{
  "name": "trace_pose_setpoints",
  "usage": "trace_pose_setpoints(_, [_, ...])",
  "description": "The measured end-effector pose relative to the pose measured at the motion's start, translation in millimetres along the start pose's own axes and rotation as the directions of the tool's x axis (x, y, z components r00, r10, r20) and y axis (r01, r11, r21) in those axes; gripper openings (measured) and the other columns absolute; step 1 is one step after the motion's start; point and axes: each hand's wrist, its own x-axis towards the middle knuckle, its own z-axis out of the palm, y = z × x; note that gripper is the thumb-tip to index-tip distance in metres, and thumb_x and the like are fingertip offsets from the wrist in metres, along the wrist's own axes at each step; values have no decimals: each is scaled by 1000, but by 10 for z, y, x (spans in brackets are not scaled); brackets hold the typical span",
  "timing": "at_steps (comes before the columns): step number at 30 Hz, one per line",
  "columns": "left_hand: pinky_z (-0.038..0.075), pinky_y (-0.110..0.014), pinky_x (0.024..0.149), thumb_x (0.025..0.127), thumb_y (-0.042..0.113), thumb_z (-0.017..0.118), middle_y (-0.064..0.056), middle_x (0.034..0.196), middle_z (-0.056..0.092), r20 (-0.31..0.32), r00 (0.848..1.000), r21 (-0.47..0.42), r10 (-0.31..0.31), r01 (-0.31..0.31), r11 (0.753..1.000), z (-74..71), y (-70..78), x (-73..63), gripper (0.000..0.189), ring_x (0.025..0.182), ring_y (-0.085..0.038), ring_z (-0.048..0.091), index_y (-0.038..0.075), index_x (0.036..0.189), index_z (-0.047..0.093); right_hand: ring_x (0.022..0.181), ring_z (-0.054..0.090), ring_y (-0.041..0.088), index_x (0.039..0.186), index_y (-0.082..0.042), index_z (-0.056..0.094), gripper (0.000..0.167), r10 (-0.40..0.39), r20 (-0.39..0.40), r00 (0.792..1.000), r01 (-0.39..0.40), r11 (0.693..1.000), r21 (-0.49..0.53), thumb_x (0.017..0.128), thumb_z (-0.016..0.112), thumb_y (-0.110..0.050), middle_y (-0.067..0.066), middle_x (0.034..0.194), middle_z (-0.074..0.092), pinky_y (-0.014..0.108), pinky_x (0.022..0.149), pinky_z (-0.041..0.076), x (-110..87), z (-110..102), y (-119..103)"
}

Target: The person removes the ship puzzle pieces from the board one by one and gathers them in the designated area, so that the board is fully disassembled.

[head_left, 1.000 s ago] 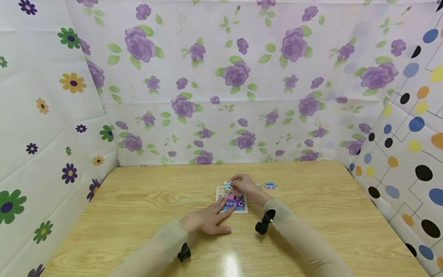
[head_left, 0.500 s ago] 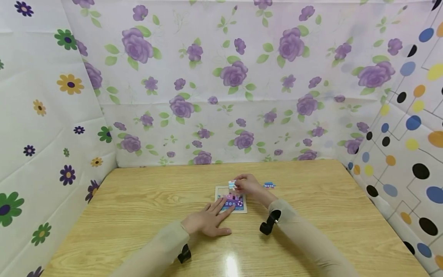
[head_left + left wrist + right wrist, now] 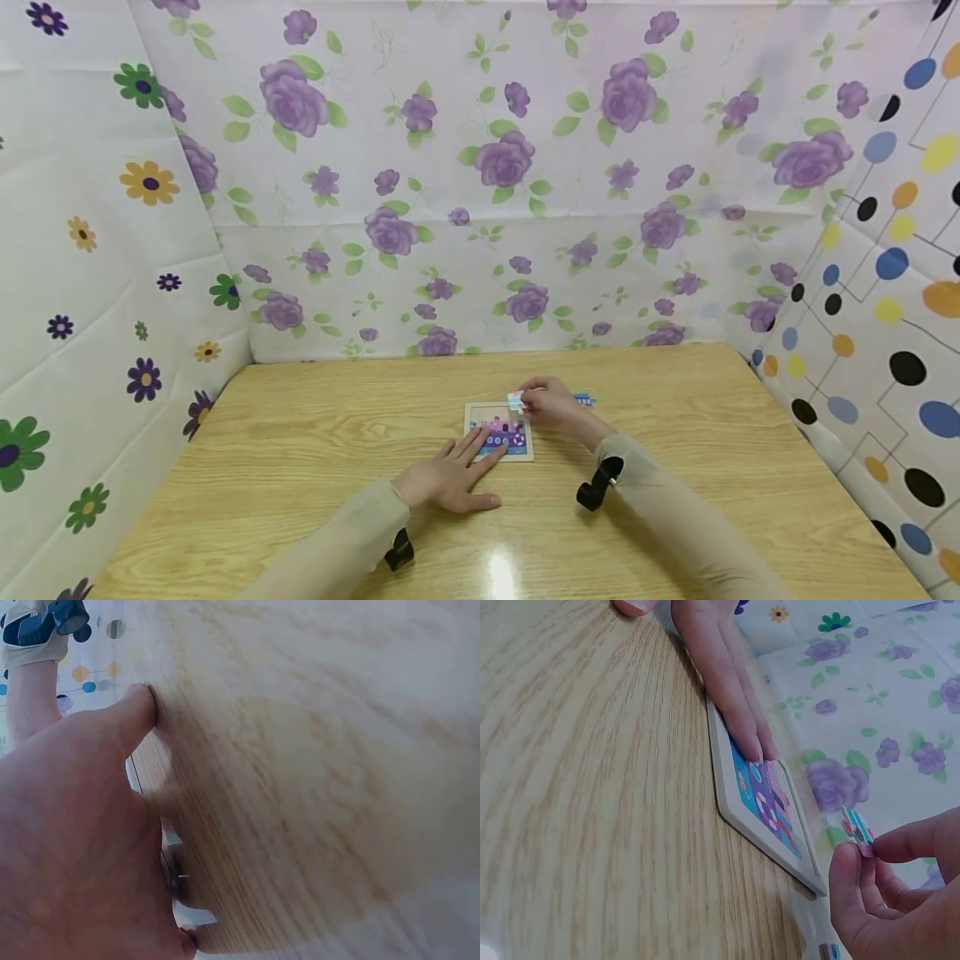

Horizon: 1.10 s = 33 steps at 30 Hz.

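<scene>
A small jigsaw puzzle in a white frame (image 3: pixel 517 457) lies on the table, its lower part filled with a purple and pink picture and its upper strip bare. My left hand (image 3: pixel 453 479) rests on it with fingers stretched out, the fingertips on the picture and the thumb spread on the wood. Above the frame's upper right corner, my right hand (image 3: pixel 555 400) pinches a light-blue and white puzzle piece (image 3: pixel 515 402) between thumb and finger. In the right wrist view that puzzle piece (image 3: pixel 859 831) is tilted and clear of the frame (image 3: pixel 727 802).
Another blue puzzle piece (image 3: pixel 585 400) lies on the table right of the frame, partly behind my right hand. Wooden tabletop (image 3: pixel 337 433) surrounds the puzzle. Patterned cloth walls (image 3: pixel 480 275) stand at the back and both sides.
My right hand has moved right with the puzzle piece, from over the frame's upper part to its upper right corner. My left hand has stayed on the puzzle.
</scene>
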Motion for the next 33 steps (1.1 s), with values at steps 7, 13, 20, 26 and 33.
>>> trace_pose_setpoints(7, [5,-54,121,89,76,31,-5,163,-15,2,1000,-5,-11,11,1000,40,-23,16,84,151,-24,-13,38,155,-5,72,59,11,117,4,59,25,7,-15,1000,-7,1000,-18,97,51,-7,7,86,61,23,65,55,-55,-74,30])
trace_pose_setpoints(13, [6,-53,121,92,72,34,-6,164,-14,23,999,1,-28,28,1000,-53,61,-49,82,151,-24,-12,36,156,-3,69,58,10,117,4,59,25,14,-32,999,-14,1000,-2,97,51,-8,4,81,60,21,62,53,-47,-145,73])
trace_pose_setpoints(20, [7,-53,121,94,68,35,-8,164,-13,51,998,2,-41,41,999,-184,163,-128,81,152,-25,-10,33,156,-2,71,56,10,120,3,58,27,-11,-20,1000,10,1000,-25,100,48,-13,2,85,60,21,64,51,-75,-279,124])
trace_pose_setpoints(26, [5,-54,121,92,73,32,-7,163,-16,36,999,-4,-21,21,1000,-139,113,-115,83,151,-24,-13,36,155,-6,69,55,9,121,6,56,29,-31,-12,999,31,999,-12,101,46,-12,3,84,61,21,62,49,-94,-384,162])
trace_pose_setpoints(33, [7,-54,121,94,68,35,-8,163,-14,39,999,0,-25,25,1000,-175,158,-138,81,151,-25,-11,32,156,-2,70,57,8,123,7,55,31,-4,-25,1000,4,1000,13,100,47,-12,2,86,62,20,64,50,-110,-498,197])
